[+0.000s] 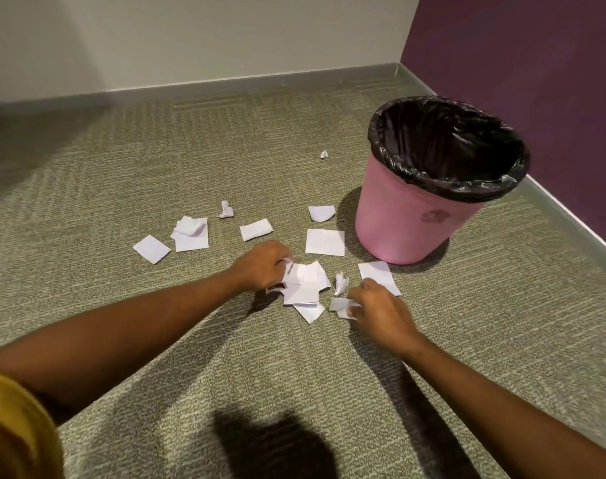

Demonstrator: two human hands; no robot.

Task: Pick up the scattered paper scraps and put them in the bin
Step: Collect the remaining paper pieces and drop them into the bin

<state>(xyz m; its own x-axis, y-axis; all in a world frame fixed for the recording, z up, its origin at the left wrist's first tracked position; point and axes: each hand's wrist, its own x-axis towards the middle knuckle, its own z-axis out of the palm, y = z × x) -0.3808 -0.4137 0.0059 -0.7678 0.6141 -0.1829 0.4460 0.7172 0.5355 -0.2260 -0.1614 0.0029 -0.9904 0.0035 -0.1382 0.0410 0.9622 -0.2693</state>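
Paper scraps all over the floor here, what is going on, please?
A person is gathering torn paper from the carpet with both hands. The left hand grips the edge of the central pile of scraps, and the right hand pinches a crumpled scrap beside it. The pink bin, lined with a black bag, stands upright close by to the right. Several flat scraps lie further out, not yet collected.
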